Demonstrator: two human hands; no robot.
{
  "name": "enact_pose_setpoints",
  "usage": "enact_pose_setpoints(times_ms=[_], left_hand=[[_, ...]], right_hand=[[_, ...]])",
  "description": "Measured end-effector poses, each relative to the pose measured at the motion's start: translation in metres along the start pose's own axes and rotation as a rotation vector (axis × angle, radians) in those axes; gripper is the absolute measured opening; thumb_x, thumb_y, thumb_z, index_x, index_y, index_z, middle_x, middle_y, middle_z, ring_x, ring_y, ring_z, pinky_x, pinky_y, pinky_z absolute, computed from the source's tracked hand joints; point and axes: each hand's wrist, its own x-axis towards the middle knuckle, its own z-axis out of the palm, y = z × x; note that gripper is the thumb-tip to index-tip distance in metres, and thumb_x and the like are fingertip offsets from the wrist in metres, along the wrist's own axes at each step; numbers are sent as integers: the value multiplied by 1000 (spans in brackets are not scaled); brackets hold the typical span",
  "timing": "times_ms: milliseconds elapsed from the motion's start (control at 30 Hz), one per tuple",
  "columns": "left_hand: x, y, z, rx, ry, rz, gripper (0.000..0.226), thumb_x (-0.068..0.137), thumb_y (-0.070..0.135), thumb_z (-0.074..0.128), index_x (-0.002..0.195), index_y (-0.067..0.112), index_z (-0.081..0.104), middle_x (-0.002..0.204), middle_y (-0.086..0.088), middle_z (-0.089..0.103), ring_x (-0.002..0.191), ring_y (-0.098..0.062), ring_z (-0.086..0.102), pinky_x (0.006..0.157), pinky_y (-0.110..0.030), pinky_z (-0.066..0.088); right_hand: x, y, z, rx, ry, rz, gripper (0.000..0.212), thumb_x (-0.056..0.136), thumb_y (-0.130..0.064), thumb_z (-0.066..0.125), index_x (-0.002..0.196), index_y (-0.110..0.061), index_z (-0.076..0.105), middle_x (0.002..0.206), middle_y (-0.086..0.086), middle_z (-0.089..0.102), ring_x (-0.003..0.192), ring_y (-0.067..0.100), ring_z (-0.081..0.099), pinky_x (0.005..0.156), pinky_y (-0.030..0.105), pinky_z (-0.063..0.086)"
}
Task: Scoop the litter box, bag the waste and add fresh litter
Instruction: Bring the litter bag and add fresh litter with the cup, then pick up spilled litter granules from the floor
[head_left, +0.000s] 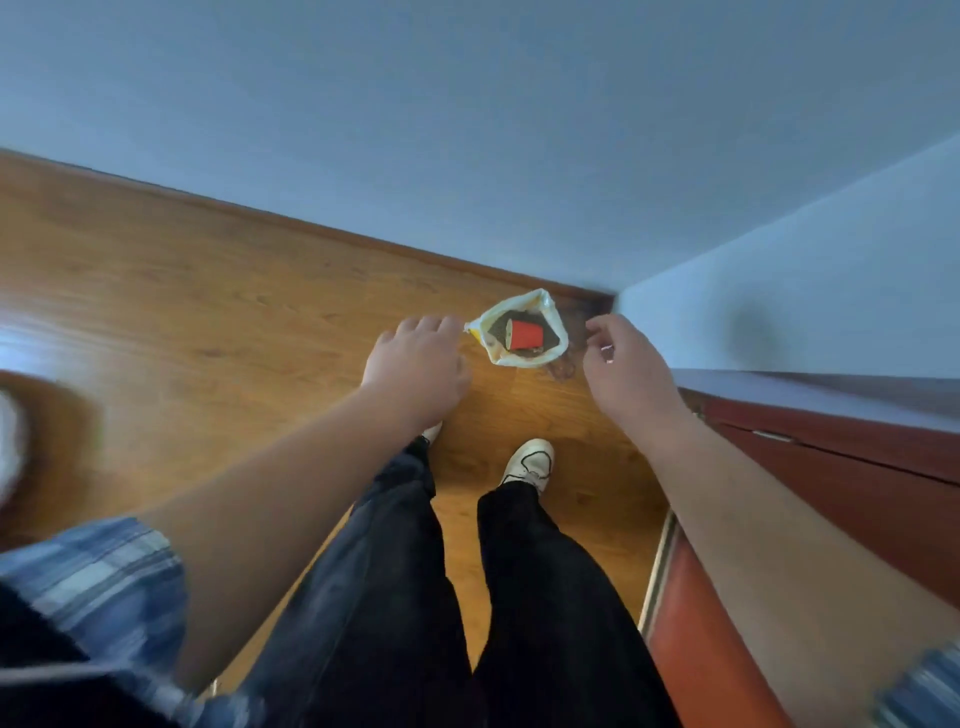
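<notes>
Litter bag (497, 355) sat open, red cup (524, 335) inside, left hand (415, 364) and right hand (628, 369) flanking it with loosely curled, empty fingers; refilling seemingly remained.

Soft bluish daylight; glare on floor (21, 338) left; edges motion-blurred; fisheye bending.

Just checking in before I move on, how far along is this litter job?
Done: nothing shows; no litter box or waste bag is in view. In hand: left hand and right hand, both empty, reach toward the open bag on the floor, a red cup lying on dark granules inside. Remaining: seemingly scooping, bagging and refilling.
</notes>
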Motion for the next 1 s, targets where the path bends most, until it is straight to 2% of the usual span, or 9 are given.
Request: enact_pose_setpoints(times_ms=[100, 200, 367, 500, 767, 1000], left_hand=[[-80, 10, -75, -95, 140, -29, 48, 99, 33, 40, 144, 19, 38, 147, -3, 45, 137, -25, 37, 110, -44, 34], [-147, 18, -135, -186, 280, -60, 52, 99, 34, 41, 149, 20, 33, 154, -2, 38, 144, -24, 28, 114, -44, 28], [-230, 18, -192, -198, 448, -105, 57, 100, 43, 40, 153, 26, 25, 162, 1, 25, 151, -22, 15, 120, -44, 22], [-281, 8, -209, -161, 517, -200, 61, 100, 48, 36, 155, 27, 19, 164, 1, 19, 152, -22, 9, 123, -45, 17], [-360, -32, -220, -239, 647, -435, 63, 100, 53, 32, 155, 30, 17, 164, 3, 16, 153, -23, 5, 123, -45, 13], [-400, -118, -214, -313, 679, -603, 65, 99, 56, 30, 156, 30, 12, 166, 1, 13, 153, -23, 3, 124, -45, 13]], right_hand=[[-73, -64, -65, -96, 33, -175, 44, 97, -18, 48, 141, -20, 49, 135, -1, 56, 123, 15, 50, 99, 30, 44], [-137, -114, -110, -164, 54, -322, 48, 99, -22, 46, 147, -23, 42, 148, -3, 46, 139, 17, 35, 111, 37, 37], [-208, -172, -159, -331, 165, -624, 53, 100, -28, 46, 151, -25, 33, 152, -6, 38, 144, 13, 24, 115, 39, 36], [-231, -203, -171, -456, 196, -733, 56, 102, -38, 42, 154, -28, 24, 159, -5, 27, 149, 16, 18, 118, 37, 28], [-254, -281, -138, -454, 23, -956, 57, 104, -38, 38, 156, -31, 18, 162, -8, 20, 151, 13, 7, 122, 34, 20], [-288, -359, -78, -503, -44, -1114, 57, 104, -41, 35, 157, -33, 14, 163, -10, 16, 152, 12, 4, 123, 36, 20]])
